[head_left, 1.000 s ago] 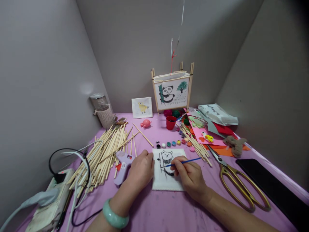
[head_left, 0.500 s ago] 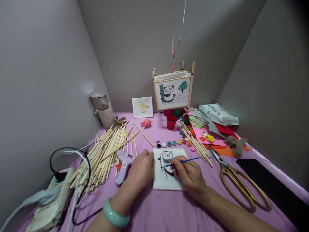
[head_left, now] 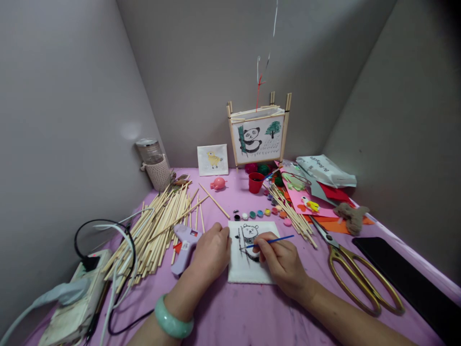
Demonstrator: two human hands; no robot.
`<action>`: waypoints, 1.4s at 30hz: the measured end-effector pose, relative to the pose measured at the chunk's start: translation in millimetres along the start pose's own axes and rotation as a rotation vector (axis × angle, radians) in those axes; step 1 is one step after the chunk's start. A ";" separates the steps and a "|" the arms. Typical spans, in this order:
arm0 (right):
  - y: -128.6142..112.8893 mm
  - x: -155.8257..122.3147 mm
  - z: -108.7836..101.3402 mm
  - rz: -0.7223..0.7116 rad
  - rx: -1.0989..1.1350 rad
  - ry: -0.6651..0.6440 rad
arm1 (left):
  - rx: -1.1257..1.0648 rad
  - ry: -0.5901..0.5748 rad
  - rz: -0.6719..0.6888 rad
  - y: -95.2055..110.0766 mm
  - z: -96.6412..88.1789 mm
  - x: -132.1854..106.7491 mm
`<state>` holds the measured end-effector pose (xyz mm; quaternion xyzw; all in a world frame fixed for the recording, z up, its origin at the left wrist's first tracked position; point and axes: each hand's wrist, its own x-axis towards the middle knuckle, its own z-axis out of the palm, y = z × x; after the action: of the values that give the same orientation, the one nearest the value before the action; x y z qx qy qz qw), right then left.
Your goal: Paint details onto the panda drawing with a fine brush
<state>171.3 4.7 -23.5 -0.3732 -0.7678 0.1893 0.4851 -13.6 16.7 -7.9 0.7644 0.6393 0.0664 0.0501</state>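
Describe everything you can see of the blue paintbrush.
The paintbrush has a slim, glossy blue handle, perhaps painted wood or plastic; its fine tip is too small to make out clearly. It is pinched in the right hand, lying almost level, with the handle's end pointing right, past the fingers. The tip points left, at or just over the black panda drawing on the white cloth square.

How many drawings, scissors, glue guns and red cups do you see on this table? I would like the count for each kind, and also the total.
Drawings: 3 (panda drawing on the white sheet, panda drawing in the stick frame, chick drawing)
Scissors: 1 (gold-handled scissors)
Glue guns: 1 (lilac glue gun)
Red cups: 1 (red cup)
Total: 6
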 end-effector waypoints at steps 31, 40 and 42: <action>1.9 -1.8 -0.2 0.054 0.057 -0.028 | -0.008 -0.002 -0.004 -0.4 0.8 -0.3; -0.1 -0.1 -0.3 0.053 0.055 -0.041 | -0.007 -0.009 -0.009 0.3 -0.5 -0.8; -0.4 -0.1 -0.6 0.067 0.054 -0.021 | -0.011 -0.023 -0.018 1.0 -1.8 -0.9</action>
<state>171.7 4.3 -22.9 -0.3835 -0.7546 0.2301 0.4802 -13.1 15.6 -6.1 0.7590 0.6452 0.0605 0.0622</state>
